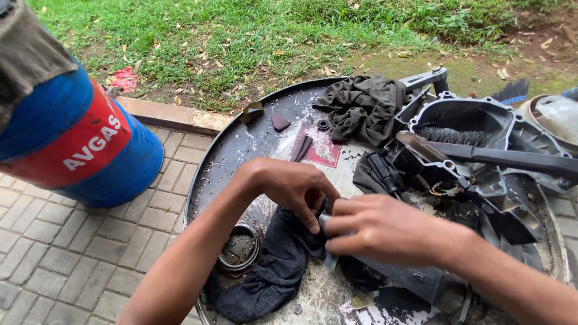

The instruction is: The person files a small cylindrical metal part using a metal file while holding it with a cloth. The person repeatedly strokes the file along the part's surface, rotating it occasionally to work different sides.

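Both hands are bunched up over a small metal part [329,224] right in the middle of the round tray [208,165] that serves as the surface. Right hand [385,232] has its grip clamped on the part, fingers curled tight around it. Left hand [295,186] is pinched in against the same piece from the other side, thumb and fingertips together on it, looks like it's steadying or working the end. Most of the part is hidden under the fingers, so I can't tell exactly what it is.

It sits just above a dark rag [271,271] spread on the tray, probably there to catch grime and keep bits from rolling off. A round metal ring piece [239,247] lies just beside the rag, by the left forearm. Further back there's a crumpled grey cloth [363,107], an engine cover [481,138] with a brush [451,135] lying in it, all parked out of the way. Blue drum [72,138] stands on the paving off to the left.
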